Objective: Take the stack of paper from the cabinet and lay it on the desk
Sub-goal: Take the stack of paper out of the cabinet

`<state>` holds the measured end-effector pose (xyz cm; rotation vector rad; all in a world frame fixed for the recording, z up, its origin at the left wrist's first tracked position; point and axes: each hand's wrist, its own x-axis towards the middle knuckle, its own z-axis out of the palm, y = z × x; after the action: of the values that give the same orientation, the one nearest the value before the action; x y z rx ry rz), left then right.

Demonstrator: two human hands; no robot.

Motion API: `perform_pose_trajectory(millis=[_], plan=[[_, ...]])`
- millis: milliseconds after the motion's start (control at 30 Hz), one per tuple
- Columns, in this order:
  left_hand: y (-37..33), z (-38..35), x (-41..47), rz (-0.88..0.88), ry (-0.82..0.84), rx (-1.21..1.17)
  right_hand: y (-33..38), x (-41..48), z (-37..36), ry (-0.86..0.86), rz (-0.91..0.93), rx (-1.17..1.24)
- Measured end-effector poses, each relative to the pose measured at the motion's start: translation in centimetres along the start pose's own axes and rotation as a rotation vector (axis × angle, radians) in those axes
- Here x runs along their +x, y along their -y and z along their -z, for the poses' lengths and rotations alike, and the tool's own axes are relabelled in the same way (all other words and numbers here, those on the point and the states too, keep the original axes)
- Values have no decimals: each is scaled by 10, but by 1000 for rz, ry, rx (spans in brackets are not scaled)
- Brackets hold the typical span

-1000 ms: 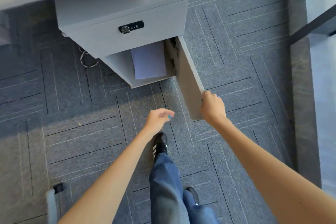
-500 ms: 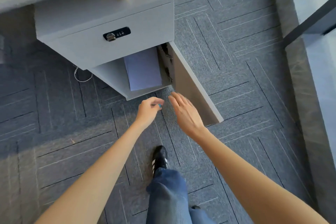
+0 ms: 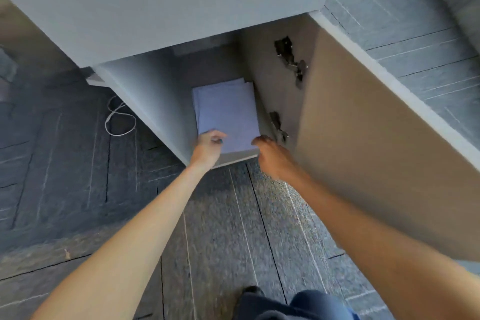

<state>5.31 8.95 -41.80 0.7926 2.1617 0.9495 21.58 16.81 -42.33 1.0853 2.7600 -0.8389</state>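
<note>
Paper (image 3: 226, 112) lying flat inside open cabinet (image 3: 161, 101), near edge being touched by left hand (image 3: 207, 147) with curled fingers, right hand (image 3: 272, 156) alongside, grip being blurred, cannot tell, door (image 3: 363, 138) cut off at right.

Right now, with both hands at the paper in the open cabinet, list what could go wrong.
1. The pale, loosely squared stack of paper has sheets fanned at its far end; lifting by the near corners may spill some.
2. The right hand works beside the open beige cabinet door and its metal hinges, so it could snag.
</note>
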Motion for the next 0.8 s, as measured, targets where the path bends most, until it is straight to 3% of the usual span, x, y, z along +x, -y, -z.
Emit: perform_pose_trajectory(millis=[233, 400, 533, 800], plan=[[69, -13, 70, -1, -23, 258, -35, 100, -51, 28, -258, 327], [97, -22, 92, 1, 121, 511, -55, 138, -66, -19, -494, 590], [110, -26, 107, 8, 194, 539, -68, 163, -77, -55, -620, 954], [118, -31, 121, -36, 147, 704, -66, 184, -72, -10, -753, 1036]])
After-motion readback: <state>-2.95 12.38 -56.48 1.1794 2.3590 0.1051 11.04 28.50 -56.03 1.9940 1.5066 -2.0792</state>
